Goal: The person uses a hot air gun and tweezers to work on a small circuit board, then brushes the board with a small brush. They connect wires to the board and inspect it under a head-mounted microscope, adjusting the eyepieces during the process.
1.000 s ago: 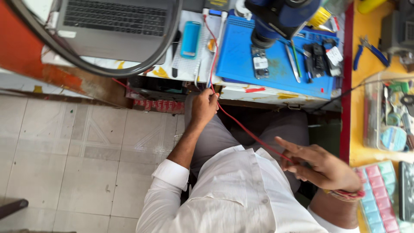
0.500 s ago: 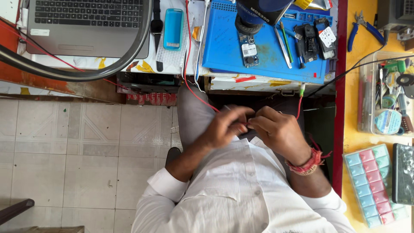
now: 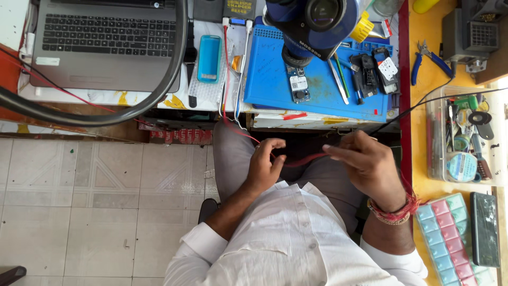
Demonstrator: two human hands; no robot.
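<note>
Where the head view looks straight down, the front edge of the white workbench [image 3: 159,98] runs across the upper part, and below it a pale tiled floor [image 3: 95,201] lies open to the person's left, while the lap in grey trousers [image 3: 238,153] fills the gap under the bench. A thick black ring-shaped hose [image 3: 174,79] curves over the grey open laptop [image 3: 106,42], and a blue rubber work mat [image 3: 275,79] lies under a dark blue microscope head [image 3: 317,21]; on that mat sit a small green circuit board [image 3: 299,87] and dark phone parts [image 3: 370,71]. To the right, on the yellow surface, a clear plastic box [image 3: 431,132] holds tape rolls, tools and small round parts, and just below it a tray of small pink and teal compartments [image 3: 450,238] stands beside a black flat case [image 3: 484,228]; what lies in the compartments is too small to tell. A thin red wire [image 3: 309,159] comes down from the bench edge and crosses the lap. The left hand [image 3: 264,164] is curled narrowly, fingertips pinching that wire, and the right hand [image 3: 365,161], with red thread at the wrist, pinches the same wire between thumb and fingers, other fingers loosely bent.
</note>
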